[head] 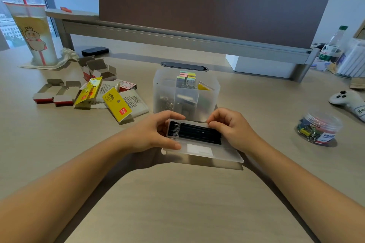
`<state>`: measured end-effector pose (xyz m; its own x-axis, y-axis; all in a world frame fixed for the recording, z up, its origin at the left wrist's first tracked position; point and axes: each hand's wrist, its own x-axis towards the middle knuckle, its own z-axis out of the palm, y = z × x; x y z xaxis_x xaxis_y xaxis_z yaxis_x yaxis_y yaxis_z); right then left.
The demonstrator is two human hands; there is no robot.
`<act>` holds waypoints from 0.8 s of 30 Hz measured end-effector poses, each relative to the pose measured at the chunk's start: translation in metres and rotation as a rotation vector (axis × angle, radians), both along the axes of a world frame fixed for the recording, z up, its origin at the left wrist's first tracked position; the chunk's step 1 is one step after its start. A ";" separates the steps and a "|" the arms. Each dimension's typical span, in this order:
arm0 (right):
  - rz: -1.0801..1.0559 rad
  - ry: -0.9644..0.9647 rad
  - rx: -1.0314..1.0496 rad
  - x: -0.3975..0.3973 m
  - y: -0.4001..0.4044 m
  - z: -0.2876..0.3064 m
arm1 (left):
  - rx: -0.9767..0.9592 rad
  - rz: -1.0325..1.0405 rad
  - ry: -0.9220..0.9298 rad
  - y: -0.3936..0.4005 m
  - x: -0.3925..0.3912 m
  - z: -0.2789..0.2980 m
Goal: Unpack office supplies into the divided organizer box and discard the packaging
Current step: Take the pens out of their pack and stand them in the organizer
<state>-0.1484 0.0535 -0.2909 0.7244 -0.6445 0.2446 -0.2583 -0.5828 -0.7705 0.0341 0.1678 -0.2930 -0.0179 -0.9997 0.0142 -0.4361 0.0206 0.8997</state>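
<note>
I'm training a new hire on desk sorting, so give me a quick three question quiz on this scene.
1. True or false: both hands hold the clear case of black pen refills.
2. Where does the discarded packaging lie relative to the organizer box? A) person's left B) person's right C) inside it
3. What stands in the organizer's back compartment?

Key: 1 true, with left hand and right hand at its ends. 2 A. 3 Pastel sticky notes.

Soft daylight from window at left | arms shadow desk — wide-angle bend at edges | slightly soft
</note>
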 end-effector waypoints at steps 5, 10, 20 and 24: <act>-0.159 0.025 -0.523 -0.003 0.008 -0.008 | 0.027 0.020 -0.029 -0.003 0.002 -0.001; -0.047 0.162 -0.761 -0.008 0.013 -0.011 | 0.051 0.015 -0.023 -0.002 -0.001 0.002; -0.083 0.301 -0.837 -0.010 0.013 -0.005 | 0.083 0.002 -0.044 -0.002 -0.002 0.002; -0.105 0.362 -0.920 -0.012 0.014 -0.004 | 0.084 0.021 -0.017 -0.003 0.000 0.001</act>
